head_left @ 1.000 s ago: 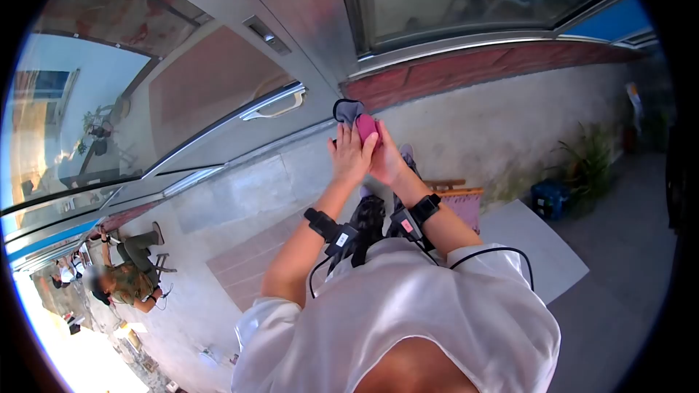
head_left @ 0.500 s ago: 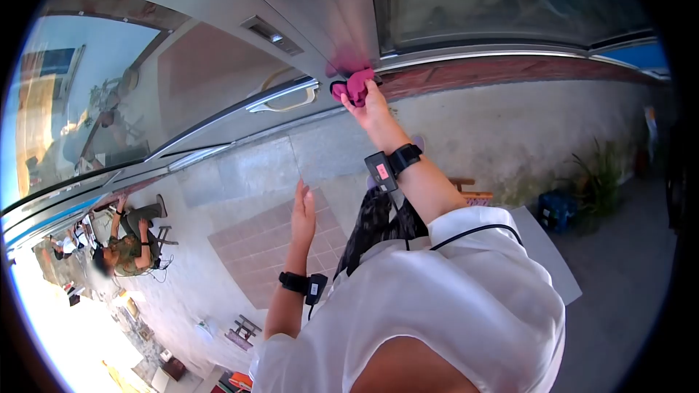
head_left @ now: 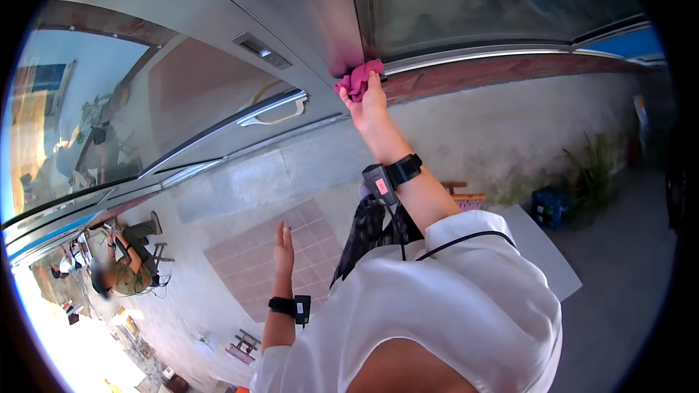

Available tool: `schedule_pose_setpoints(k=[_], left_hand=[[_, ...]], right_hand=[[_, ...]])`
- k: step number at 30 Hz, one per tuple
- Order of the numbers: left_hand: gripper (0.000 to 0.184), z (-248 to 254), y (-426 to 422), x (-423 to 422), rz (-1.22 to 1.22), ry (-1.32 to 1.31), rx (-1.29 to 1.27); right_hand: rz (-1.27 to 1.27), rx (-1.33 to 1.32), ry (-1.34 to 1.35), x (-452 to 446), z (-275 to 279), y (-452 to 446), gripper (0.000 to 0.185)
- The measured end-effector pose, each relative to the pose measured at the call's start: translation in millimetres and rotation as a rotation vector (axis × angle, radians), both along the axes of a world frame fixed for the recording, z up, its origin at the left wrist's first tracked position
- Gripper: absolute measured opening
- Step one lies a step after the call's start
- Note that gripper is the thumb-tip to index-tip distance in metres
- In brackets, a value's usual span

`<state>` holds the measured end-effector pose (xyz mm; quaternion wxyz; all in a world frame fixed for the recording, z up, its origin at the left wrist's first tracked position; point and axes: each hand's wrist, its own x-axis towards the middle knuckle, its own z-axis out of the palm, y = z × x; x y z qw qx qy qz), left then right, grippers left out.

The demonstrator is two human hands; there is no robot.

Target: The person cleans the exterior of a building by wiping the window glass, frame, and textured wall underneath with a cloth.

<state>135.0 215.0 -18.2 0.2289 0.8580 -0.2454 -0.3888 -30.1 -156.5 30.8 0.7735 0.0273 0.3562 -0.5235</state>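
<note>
My right hand [head_left: 372, 105] is closed around a crumpled pink cloth [head_left: 360, 81], which presses against the lower part of a shiny metal door frame [head_left: 309, 11]. A pink reflection shows in the metal beside the cloth. The lower corner of a dark glass pane [head_left: 466, 11] lies just past it. My left hand [head_left: 285, 249] hangs in the air over the tiled patch of floor, its fingers stretched out and nothing in them. Both wrists wear black straps with small boxes.
Left of the cloth are a door handle [head_left: 273, 111] and a recessed latch [head_left: 262, 50]. A white table [head_left: 539, 247] stands at my right, with a blue container [head_left: 550, 207] and a plant [head_left: 593, 175] beyond. Another person [head_left: 131, 269] sits on a stool at far left.
My right hand has slid the pink cloth a little to the right along the frame, towards the glass pane's corner. My left hand has moved lower and to the left.
</note>
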Motion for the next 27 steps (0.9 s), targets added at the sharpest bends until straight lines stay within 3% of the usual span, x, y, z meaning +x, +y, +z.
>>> schedule_pose_setpoints(k=[3, 5, 6, 11, 13, 17, 18, 22, 24, 27], left_hand=[[0.055, -7, -4, 2, 0.000, 0.024, -0.075], [0.055, 4, -7, 2, -0.045, 0.012, -0.070], [0.055, 7, -8, 2, -0.046, 0.011, -0.063], [0.049, 12, -26, -3, -0.095, -0.012, -0.007], [0.049, 1, -21, 3, -0.113, -0.007, -0.013], [0.050, -1, -28, 5, -0.119, 0.014, -0.051], [0.050, 2, -31, 5, -0.123, 0.015, -0.054], [0.050, -1, -34, 3, -0.108, 0.037, -0.031], [0.050, -9, -29, 7, -0.103, 0.083, -0.052], [0.051, -17, -25, 6, -0.013, 0.142, -0.055]], right_hand=[[0.003, -0.080, -0.059, -21, -1, 4, 0.031], [-0.219, 0.137, -0.062, -34, -26, -12, 0.030], [-0.250, 0.114, -0.018, -34, -41, -19, 0.028], [0.069, 0.098, 0.061, -8, -17, -1, 0.026], [0.213, -0.072, -0.127, -19, -23, 14, 0.027], [-0.065, 0.198, -0.003, -18, -31, 8, 0.026], [0.030, 0.214, 0.021, -10, -37, 3, 0.026], [0.094, 0.073, -0.009, 17, -37, 1, 0.026], [0.166, 0.078, -0.008, 0, -7, 13, 0.025], [-0.036, 0.071, 0.029, -21, -12, 6, 0.024]])
